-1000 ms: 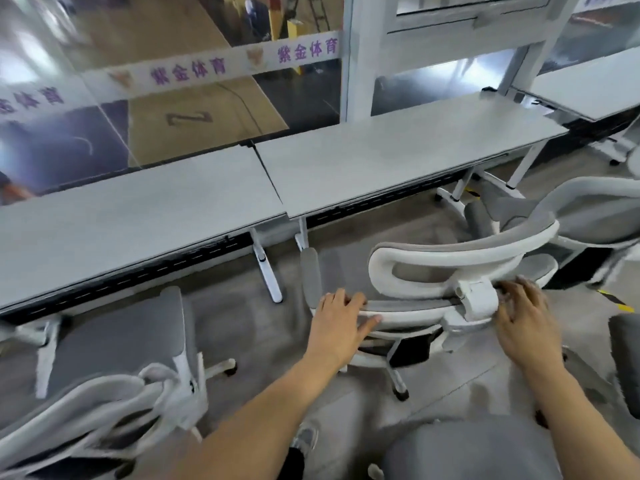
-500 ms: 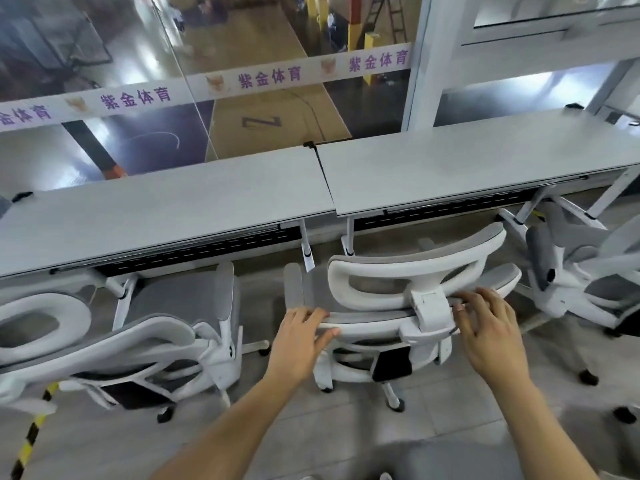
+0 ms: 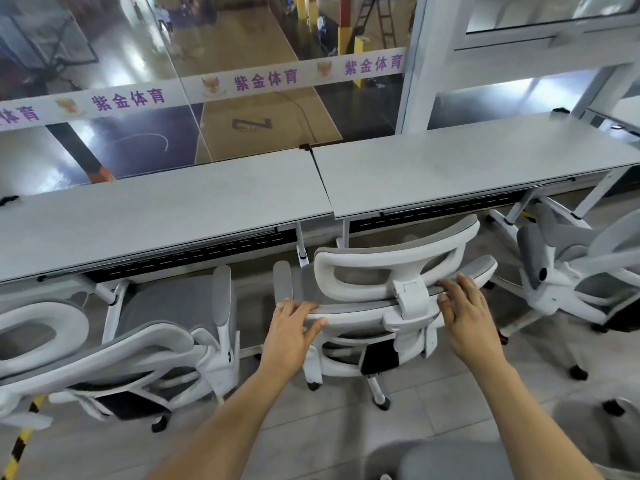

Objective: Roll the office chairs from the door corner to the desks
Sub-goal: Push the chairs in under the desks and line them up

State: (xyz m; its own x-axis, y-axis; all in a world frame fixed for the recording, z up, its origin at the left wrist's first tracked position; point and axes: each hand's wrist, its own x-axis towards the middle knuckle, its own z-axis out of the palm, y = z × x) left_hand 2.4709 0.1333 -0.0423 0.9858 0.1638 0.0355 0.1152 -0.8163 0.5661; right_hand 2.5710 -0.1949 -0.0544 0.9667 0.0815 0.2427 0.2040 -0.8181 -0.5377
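Note:
A white-framed office chair point(image 3: 391, 268) with grey mesh stands in front of me, its back toward me, facing the gap between two grey desks. My left hand point(image 3: 292, 329) grips the left part of the backrest's top edge, thumb underneath. My right hand point(image 3: 462, 308) rests on the right part of the same edge, fingers curled over it. The left desk point(image 3: 156, 216) and the right desk point(image 3: 467, 164) stand side by side along a glass wall.
Another grey and white chair point(image 3: 166, 320) is tucked at the left desk. A third chair point(image 3: 571, 271) stands at the right. A grey chair seat point(image 3: 450, 459) is close below me. Yellow-black tape point(image 3: 17, 448) marks the floor at lower left.
The chair has rolled closer to the desks with both hands on its backrest. The view has swung left, so the left chair and more of the left desk show.

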